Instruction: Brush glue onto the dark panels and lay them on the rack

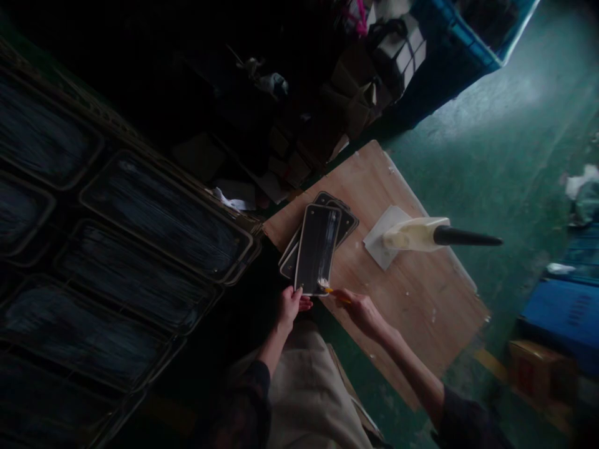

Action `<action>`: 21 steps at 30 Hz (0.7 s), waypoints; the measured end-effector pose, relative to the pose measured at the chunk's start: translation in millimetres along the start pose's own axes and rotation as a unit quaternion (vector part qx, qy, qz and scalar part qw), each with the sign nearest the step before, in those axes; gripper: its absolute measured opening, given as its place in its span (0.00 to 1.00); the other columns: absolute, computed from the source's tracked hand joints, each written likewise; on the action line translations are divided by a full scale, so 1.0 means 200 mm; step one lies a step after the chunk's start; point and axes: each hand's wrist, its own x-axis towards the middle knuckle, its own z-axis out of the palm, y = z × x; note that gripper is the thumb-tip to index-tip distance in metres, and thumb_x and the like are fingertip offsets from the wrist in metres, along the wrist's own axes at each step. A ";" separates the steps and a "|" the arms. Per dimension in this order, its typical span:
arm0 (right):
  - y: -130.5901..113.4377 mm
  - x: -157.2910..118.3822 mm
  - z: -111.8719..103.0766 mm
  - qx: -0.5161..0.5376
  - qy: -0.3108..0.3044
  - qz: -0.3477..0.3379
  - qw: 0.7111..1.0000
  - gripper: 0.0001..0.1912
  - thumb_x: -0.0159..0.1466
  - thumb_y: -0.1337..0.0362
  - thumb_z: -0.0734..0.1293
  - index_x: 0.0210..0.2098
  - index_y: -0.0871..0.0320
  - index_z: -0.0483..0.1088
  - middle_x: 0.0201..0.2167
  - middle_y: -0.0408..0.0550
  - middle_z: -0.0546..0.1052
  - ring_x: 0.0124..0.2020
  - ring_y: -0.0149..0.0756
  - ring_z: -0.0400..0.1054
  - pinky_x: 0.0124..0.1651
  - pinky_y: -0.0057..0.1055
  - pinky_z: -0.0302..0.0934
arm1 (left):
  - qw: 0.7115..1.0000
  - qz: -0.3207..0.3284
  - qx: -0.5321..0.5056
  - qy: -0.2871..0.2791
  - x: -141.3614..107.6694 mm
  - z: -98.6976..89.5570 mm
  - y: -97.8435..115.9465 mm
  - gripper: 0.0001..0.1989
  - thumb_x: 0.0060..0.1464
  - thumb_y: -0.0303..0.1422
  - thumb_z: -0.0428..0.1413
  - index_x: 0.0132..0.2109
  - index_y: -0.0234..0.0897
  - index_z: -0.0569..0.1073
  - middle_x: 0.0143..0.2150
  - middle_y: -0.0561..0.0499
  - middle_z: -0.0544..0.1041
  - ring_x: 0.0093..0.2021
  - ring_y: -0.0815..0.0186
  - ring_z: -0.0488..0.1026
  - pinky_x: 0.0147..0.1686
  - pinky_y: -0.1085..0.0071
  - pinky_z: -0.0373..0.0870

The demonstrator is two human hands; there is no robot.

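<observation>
A dark rectangular panel (314, 246) with a pale rim and rounded corners lies on top of similar panels (347, 219) fanned out on a wooden board. My left hand (292, 304) grips its near left corner, thumb on top and fingers beneath. In my right hand (362, 310) is a small brush (337, 295) with a yellow handle. Its pale bristles touch the panel's near right corner. A whitish wet streak runs along the panel's right side above the bristles.
On the wooden board (412, 312) a cream bottle with a long black nozzle (423, 234) rests on a white sheet (384, 249). Rows of larger streaked panels (163, 215) fill the left. Cardboard scraps (355, 87) and a blue crate (468, 37) stand beyond; a blue box (561, 318) is right.
</observation>
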 end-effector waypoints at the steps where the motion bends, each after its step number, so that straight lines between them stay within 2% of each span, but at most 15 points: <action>1: -0.01 0.01 -0.03 0.030 -0.014 0.006 0.999 0.15 0.73 0.60 0.54 0.51 0.56 0.68 0.34 0.47 0.77 0.33 0.35 0.74 0.36 0.29 0.66 | 1.000 0.008 0.007 0.002 0.00 0.00 0.00 0.08 0.59 0.30 0.55 0.33 0.33 0.65 0.21 0.51 0.75 0.19 0.65 0.76 0.19 0.74 0.73; 5: 0.03 0.19 -0.15 0.121 -0.059 -0.003 0.991 0.18 0.72 0.54 0.55 0.50 0.58 0.69 0.31 0.47 0.77 0.31 0.34 0.74 0.35 0.29 0.69 | 0.999 0.028 0.034 0.004 0.03 -0.02 0.01 0.12 0.56 0.36 0.58 0.32 0.34 0.65 0.20 0.52 0.74 0.17 0.66 0.75 0.16 0.76 0.70; 7: 0.08 0.32 -0.20 0.133 -0.039 -0.018 0.990 0.19 0.72 0.52 0.55 0.49 0.58 0.69 0.31 0.48 0.77 0.30 0.35 0.75 0.35 0.30 0.70 | 0.999 0.029 0.038 -0.002 0.04 -0.03 0.00 0.14 0.54 0.39 0.59 0.32 0.34 0.65 0.20 0.53 0.74 0.17 0.66 0.74 0.16 0.76 0.70; 11: 0.15 0.55 -0.32 0.115 0.103 -0.044 0.987 0.19 0.71 0.51 0.57 0.49 0.58 0.68 0.31 0.47 0.77 0.31 0.36 0.75 0.37 0.33 0.71 | 0.997 0.048 0.056 -0.007 0.06 -0.04 0.00 0.15 0.53 0.42 0.59 0.33 0.34 0.66 0.19 0.53 0.74 0.16 0.67 0.74 0.15 0.76 0.70; 13: 0.14 0.63 -0.38 0.069 0.175 -0.064 0.980 0.17 0.71 0.53 0.57 0.51 0.56 0.68 0.33 0.46 0.78 0.34 0.36 0.75 0.40 0.34 0.70 | 0.995 0.060 0.074 -0.001 0.06 -0.05 0.01 0.15 0.53 0.41 0.59 0.33 0.34 0.66 0.19 0.53 0.74 0.16 0.67 0.74 0.15 0.77 0.69; 15: 0.11 0.69 -0.42 0.009 0.218 -0.083 0.972 0.16 0.71 0.56 0.57 0.53 0.54 0.67 0.36 0.46 0.78 0.37 0.36 0.75 0.43 0.34 0.69 | 0.994 0.066 0.089 0.007 0.06 -0.05 0.02 0.13 0.54 0.40 0.58 0.32 0.34 0.67 0.19 0.54 0.74 0.16 0.68 0.73 0.14 0.78 0.68; 18: 0.07 0.72 -0.39 -0.091 0.210 -0.094 0.969 0.15 0.72 0.59 0.57 0.53 0.55 0.68 0.40 0.49 0.77 0.39 0.38 0.73 0.43 0.33 0.67 | 0.993 0.063 0.094 0.012 0.07 -0.05 0.03 0.12 0.55 0.39 0.57 0.32 0.35 0.66 0.19 0.54 0.73 0.16 0.68 0.73 0.14 0.78 0.67; 21: 0.06 0.66 -0.26 -0.164 0.155 -0.092 0.970 0.15 0.72 0.62 0.56 0.52 0.56 0.69 0.40 0.52 0.77 0.37 0.39 0.72 0.39 0.31 0.65 | 0.995 0.053 0.081 0.011 0.07 -0.06 0.03 0.13 0.54 0.40 0.58 0.31 0.35 0.66 0.19 0.54 0.73 0.15 0.69 0.73 0.14 0.79 0.67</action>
